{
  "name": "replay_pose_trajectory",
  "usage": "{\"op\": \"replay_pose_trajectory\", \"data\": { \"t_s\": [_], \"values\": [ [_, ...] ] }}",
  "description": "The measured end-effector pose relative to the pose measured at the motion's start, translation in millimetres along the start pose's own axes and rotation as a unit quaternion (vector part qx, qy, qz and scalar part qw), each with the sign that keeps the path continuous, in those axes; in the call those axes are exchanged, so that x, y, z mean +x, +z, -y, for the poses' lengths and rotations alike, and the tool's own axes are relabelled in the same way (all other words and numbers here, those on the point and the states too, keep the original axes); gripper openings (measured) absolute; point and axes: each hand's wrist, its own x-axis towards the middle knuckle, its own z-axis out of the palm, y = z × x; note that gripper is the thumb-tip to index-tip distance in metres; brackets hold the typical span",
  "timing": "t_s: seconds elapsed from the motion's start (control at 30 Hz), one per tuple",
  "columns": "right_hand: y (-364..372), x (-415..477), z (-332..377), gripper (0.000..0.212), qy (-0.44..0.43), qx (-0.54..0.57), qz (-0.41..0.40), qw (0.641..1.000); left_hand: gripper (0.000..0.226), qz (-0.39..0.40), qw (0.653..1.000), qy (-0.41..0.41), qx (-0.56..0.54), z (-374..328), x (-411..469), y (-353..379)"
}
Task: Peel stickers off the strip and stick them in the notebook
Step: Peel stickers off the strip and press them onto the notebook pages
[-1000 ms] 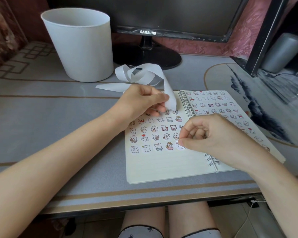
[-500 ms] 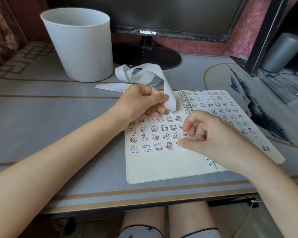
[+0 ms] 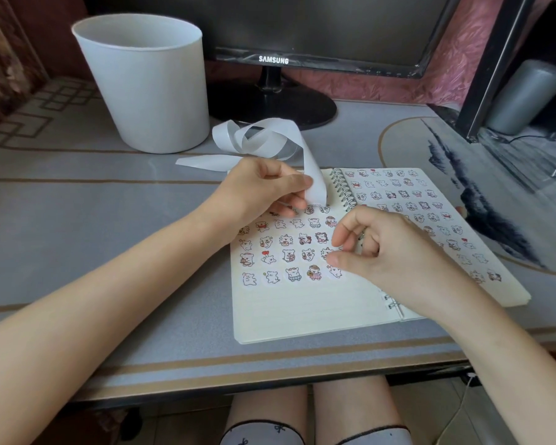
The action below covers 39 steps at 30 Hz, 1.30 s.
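Spiral notebook (image 3: 302,313) lies open near the desk's (image 3: 109,236) front edge, right of centre, within reach of both hands. Left hand (image 3: 264,187) pinches the white sticker strip (image 3: 313,184) between thumb and fingers over the top of the left page. The strip's end hangs close to the paper, probably to keep the next sticker handy, and its slack curls back toward the white bin (image 3: 148,91). Right hand (image 3: 382,252) hovers at that page's inner edge, fingers loosely curled, nothing seen in them, thumb just beside the last sticker (image 3: 334,272) of the bottom row. Strip looks glossy, blank, limp. Both pages carry neat rows of small cartoon animals.
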Motion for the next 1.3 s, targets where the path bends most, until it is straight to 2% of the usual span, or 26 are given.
{"op": "replay_pose_trajectory", "data": {
  "t_s": [0.27,0.33,0.67,0.87,0.93,1.03,1.13,1.3],
  "values": [
    [-5,-2,-3,0.016,0.003,0.053,0.024,0.998,0.012,0.0,1.0,0.0,0.004,0,0,0],
    [-5,-4,-2,0.022,0.008,0.04,0.039,0.998,0.011,0.001,1.0,0.001,0.003,0,0,0],
    [-7,-3,0,0.023,0.013,0.031,0.054,0.998,0.011,0.004,1.0,0.005,-0.007,1,0,-1],
    [-10,4,2,0.007,-0.006,0.096,0.048,0.994,0.013,0.008,1.0,0.012,-0.014,0,0,-1],
    [-12,8,5,0.008,-0.024,0.118,0.012,0.993,0.015,0.007,1.0,0.016,-0.006,0,-1,-1],
    [-9,22,5,0.012,-0.05,0.106,-0.091,0.989,0.017,-0.004,0.999,0.032,0.001,-1,-1,-1],
    [-2,36,2,0.014,-0.068,0.108,-0.114,0.985,0.015,-0.017,0.998,0.052,-0.013,-2,-1,-2],
    [4,41,3,0.017,-0.078,0.175,-0.158,0.969,0.021,-0.01,0.997,0.062,-0.034,-3,-2,-1]
  ]
}}
